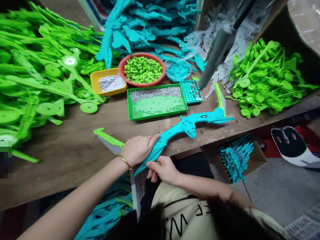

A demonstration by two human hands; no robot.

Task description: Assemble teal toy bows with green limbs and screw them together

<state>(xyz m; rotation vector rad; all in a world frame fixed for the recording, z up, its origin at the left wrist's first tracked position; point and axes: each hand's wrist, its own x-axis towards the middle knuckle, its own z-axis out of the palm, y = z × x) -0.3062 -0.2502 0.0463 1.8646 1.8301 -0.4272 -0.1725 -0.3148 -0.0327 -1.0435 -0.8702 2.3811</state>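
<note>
A turquoise plastic toy bow (172, 131) lies slantwise over the front edge of the wooden bench, with a lime-green and grey limb (220, 98) at its far right end. Another lime-green and grey limb (108, 138) sticks out past my left hand (137, 150), which wears a gold bracelet and is wrapped around the bow's near left end. Below it, my right hand (163, 170) has thumb and curled fingers closed at the edge of the bow's pointed tip. Whatever else those fingers may hold is hidden.
On the bench (75, 143) stand a green tray (157, 115) of small metal pieces, a red bowl (142, 83) of green parts, a yellow tray (110, 91) and a turquoise tray (191, 91). Lime-green parts (50, 70) heap left. A grey post (215, 56) rises behind.
</note>
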